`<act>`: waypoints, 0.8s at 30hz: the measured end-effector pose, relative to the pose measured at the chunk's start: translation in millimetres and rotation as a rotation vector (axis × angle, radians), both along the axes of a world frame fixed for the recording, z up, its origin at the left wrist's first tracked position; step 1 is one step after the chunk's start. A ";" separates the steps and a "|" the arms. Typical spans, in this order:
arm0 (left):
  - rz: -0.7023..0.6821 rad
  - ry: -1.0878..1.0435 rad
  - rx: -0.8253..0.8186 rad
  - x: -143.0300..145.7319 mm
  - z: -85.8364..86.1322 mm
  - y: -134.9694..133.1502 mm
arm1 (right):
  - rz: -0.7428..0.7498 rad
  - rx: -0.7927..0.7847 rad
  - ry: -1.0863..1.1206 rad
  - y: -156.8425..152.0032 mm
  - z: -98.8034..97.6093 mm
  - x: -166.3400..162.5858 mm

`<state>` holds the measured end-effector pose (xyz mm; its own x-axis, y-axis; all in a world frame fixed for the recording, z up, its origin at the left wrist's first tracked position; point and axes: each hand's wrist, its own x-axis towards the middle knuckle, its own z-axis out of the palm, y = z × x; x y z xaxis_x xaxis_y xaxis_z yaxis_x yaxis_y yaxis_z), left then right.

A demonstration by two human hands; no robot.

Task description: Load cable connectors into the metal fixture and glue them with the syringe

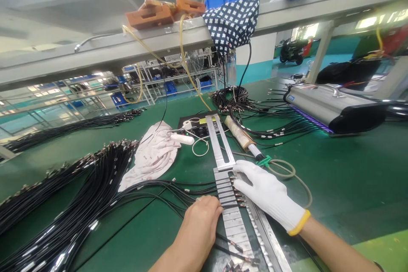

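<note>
Work apparently partway: several black cables (230,206) lie crosswise on the segmented metal fixture (236,230) on the green counter (321,165), while 2 more slant over its near part, seemingly unaligned. The gloved right grip (266,191) has thumb and forefinger slightly apart at the cable ends; whether the curled left grip (201,221) clamps a cable cannot be told.

Crowded green bench (334,170)!

Here's the jig (234,225), lying right between the left fingers (217,211) and right fingers (242,187). Left of them, black cables (105,178) sprawl in thick bundles! Beyond the fingers: a crumpled cloth (153,148) leftward, a box (201,129) ahead, a coil (223,100) farther off, and, away right, a machine (328,104) glowing purple underneath.
</note>
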<state>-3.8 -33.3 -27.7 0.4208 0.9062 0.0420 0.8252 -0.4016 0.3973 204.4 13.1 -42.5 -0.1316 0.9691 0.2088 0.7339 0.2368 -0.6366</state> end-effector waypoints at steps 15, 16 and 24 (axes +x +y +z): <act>-0.071 0.217 -0.001 2.9 6.0 -0.4 | 0.077 -0.143 -0.237 -13.2 25.9 -1.0; -0.070 0.253 -0.004 3.7 6.4 -0.3 | 0.089 -0.125 -0.253 -13.2 25.2 -1.6; -0.092 0.402 0.004 6.3 7.3 -0.4 | 0.146 -0.033 -0.293 -10.6 18.3 -1.2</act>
